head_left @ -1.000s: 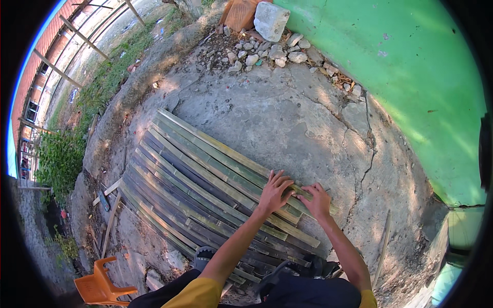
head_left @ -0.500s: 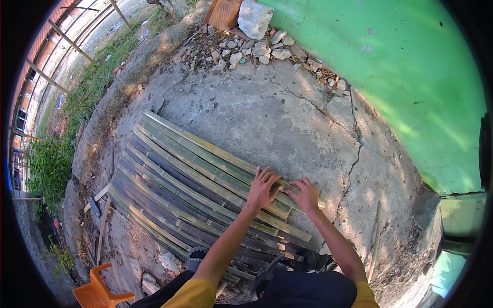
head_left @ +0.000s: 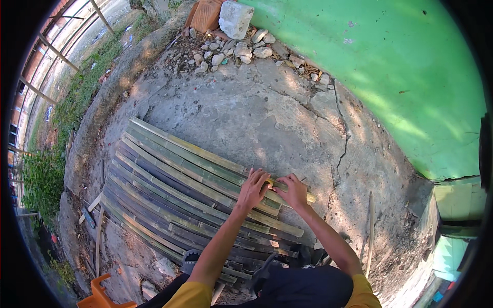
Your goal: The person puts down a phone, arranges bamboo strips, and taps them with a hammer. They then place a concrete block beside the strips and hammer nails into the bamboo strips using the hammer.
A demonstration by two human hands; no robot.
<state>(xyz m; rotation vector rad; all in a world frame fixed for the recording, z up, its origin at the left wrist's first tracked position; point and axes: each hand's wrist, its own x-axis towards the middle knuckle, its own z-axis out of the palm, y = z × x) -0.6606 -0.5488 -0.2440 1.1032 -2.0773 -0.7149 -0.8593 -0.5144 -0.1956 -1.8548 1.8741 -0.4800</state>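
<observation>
Both bare hands are at the right-hand end of a long, narrow, yellow-green split-bamboo strip (head_left: 205,151), which lies along the far edge of a broad row of green, tan and dark grey bamboo strips (head_left: 174,197) laid side by side on cracked grey concrete ground (head_left: 231,110). The left hand (head_left: 251,189) lies across the strip with its fingers stretched toward the far edge; the right hand (head_left: 294,192) is bent over it just beside, nearer the tip, its thumb turned toward the left hand. Whether either hand is clamped on the bamboo or merely resting there, I cannot tell — the fingers hide the contact. A small yellow patch shows between the hands, too small to make out. The row's right-hand ends are uneven, and its near side reaches the person's dark grey shoe (head_left: 190,258) and dark trousers (head_left: 308,287). A thin, pale loose stick (head_left: 371,231) lies apart to the right. At the lower left is part of an orange plastic chair (head_left: 97,296); at the far side, grey rubble (head_left: 241,50) and a whitish, squarish stone block (head_left: 235,19) sit beside a bright green wall (head_left: 370,66).
</observation>
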